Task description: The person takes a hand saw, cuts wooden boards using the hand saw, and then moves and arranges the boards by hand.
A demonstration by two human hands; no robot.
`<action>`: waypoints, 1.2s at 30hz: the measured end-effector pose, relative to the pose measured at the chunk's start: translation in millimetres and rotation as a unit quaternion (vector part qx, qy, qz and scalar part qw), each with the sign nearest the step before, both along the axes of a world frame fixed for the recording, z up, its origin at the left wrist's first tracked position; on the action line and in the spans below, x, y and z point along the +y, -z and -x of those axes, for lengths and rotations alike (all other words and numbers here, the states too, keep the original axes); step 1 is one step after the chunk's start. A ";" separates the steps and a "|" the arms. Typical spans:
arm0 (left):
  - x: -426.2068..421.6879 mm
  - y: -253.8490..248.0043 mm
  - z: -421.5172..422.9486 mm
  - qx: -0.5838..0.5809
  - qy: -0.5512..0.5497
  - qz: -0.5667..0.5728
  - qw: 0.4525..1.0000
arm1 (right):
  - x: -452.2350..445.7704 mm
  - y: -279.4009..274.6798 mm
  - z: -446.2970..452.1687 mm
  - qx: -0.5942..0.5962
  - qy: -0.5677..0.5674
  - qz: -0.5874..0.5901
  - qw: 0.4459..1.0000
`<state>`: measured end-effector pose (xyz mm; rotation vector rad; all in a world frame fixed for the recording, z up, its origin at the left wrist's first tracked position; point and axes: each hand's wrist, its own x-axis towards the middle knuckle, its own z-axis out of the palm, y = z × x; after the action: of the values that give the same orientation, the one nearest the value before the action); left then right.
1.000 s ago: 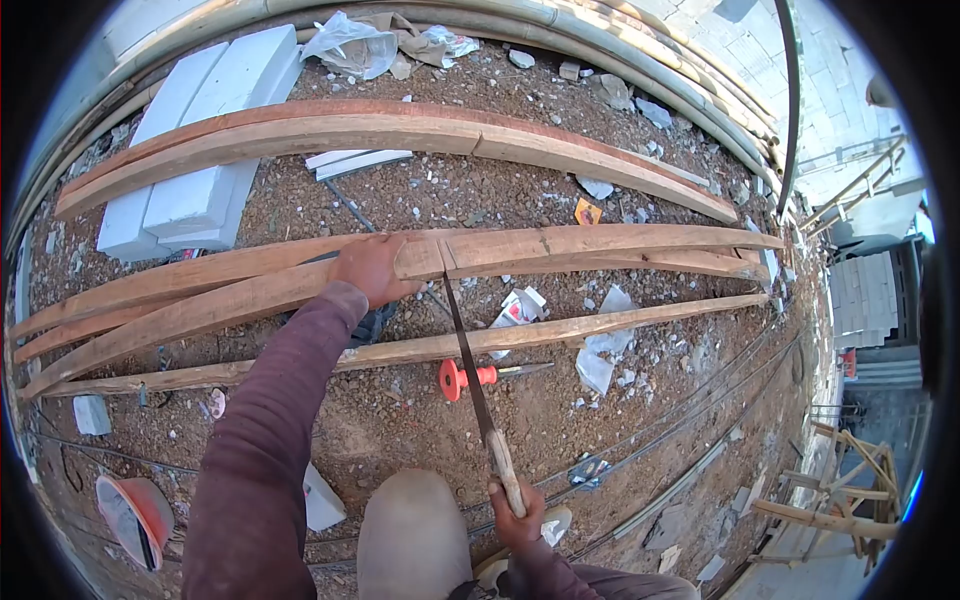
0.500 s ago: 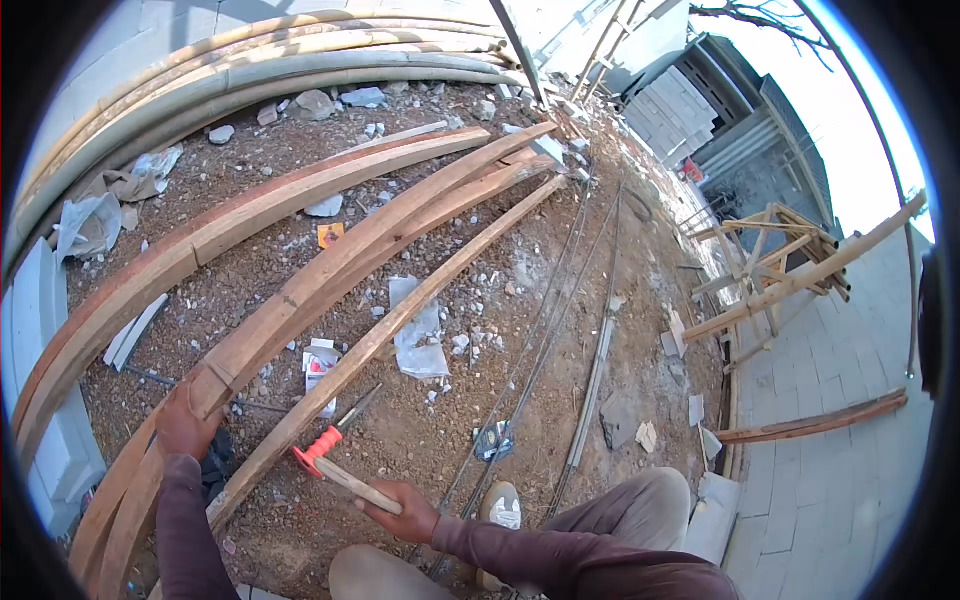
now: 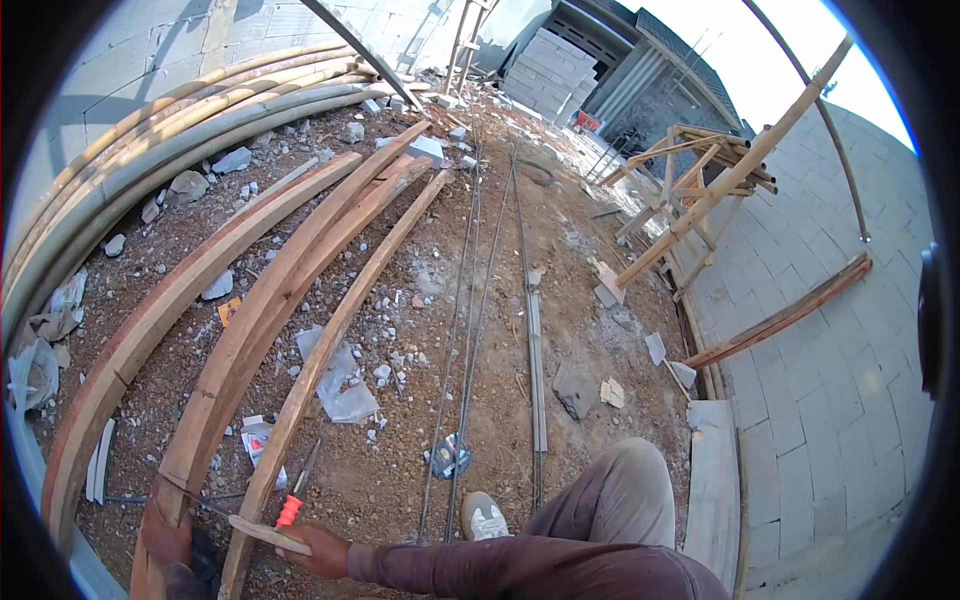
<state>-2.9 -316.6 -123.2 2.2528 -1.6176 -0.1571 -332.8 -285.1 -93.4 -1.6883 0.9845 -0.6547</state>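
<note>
At the lower left, my left hand is wrapped round a long wooden beam, close to a cut line across it. My right hand grips the wooden handle of a saw. The saw's dark, thin blade reaches left to the beam at the cut line. Under the handle runs a thinner wooden pole. Just above my right hand, a chisel with a red grip lies on the dirt.
Another beam lies left of the held one. Bamboo poles line the wall at upper left. Steel rods run along the ground. A bamboo trestle stands at right. My shoe is at lower centre.
The view has swung right, so the beams and both hands appear farther left and lower. My left hand still holds the beam and my right hand still holds the saw.
</note>
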 end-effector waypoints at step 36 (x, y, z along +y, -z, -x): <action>2.2 -53.0 16.5 0.026 -0.023 -0.092 0.995 | 51.2 -49.2 83.5 0.080 0.034 -0.052 0.995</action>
<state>-19.5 -314.5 -70.3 2.3985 -1.5819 -0.3641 -416.3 -233.9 -44.2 -1.6399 1.1742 -0.5094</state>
